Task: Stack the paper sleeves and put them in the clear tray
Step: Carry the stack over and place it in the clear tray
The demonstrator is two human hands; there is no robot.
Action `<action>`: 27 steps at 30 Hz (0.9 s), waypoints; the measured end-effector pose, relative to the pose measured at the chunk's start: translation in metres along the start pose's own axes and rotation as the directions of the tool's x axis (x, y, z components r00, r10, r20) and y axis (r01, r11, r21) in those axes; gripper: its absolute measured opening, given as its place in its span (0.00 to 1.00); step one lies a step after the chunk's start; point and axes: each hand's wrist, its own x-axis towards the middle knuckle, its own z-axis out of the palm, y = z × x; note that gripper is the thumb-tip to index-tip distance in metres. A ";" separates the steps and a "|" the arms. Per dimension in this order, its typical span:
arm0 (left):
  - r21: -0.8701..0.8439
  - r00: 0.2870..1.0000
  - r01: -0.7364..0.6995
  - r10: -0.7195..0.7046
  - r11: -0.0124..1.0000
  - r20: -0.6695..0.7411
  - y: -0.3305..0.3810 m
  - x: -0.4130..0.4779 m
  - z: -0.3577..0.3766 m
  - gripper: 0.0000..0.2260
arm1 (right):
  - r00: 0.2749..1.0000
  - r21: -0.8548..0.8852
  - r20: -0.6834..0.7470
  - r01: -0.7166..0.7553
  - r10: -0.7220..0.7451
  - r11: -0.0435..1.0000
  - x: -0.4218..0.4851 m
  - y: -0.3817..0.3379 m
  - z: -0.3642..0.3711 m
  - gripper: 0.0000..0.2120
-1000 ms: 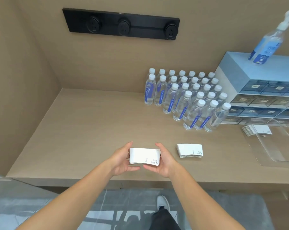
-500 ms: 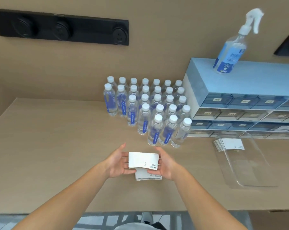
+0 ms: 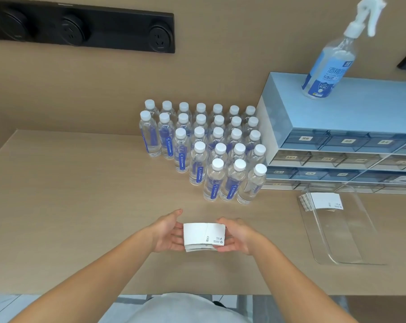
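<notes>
A stack of paper sleeves (image 3: 203, 237) is held between both hands over the near middle of the counter (image 3: 69, 206).

The stack's left end is clasped by the left hand (image 3: 168, 233), fingers curled loosely under and around it; its right end is gripped the same way by the right hand (image 3: 235, 236). The stack is held flat, printed face up, its long axis running left to right from palm to palm. Further right, well apart, the clear tray (image 3: 344, 255) is seen, its long axis running away from the person, with another bundle of sleeves (image 3: 323, 201) at its far end. The right hand is judged nearer for the carry.
</notes>
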 end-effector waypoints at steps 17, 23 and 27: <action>0.215 0.979 -0.084 0.121 0.973 -0.161 0.005 -0.011 0.032 0.16 | 0.956 -0.525 -0.267 -0.037 -0.124 0.850 0.000 -0.007 0.034 0.09; 0.336 0.967 -0.075 0.150 0.939 -0.205 0.004 -0.007 0.035 0.16 | 0.958 -0.564 -0.272 -0.082 -0.092 0.822 0.001 -0.007 0.039 0.11; 0.306 0.972 -0.050 0.117 0.951 -0.206 0.002 -0.008 0.038 0.20 | 0.952 -0.576 -0.293 -0.102 -0.089 0.811 0.003 -0.001 0.037 0.20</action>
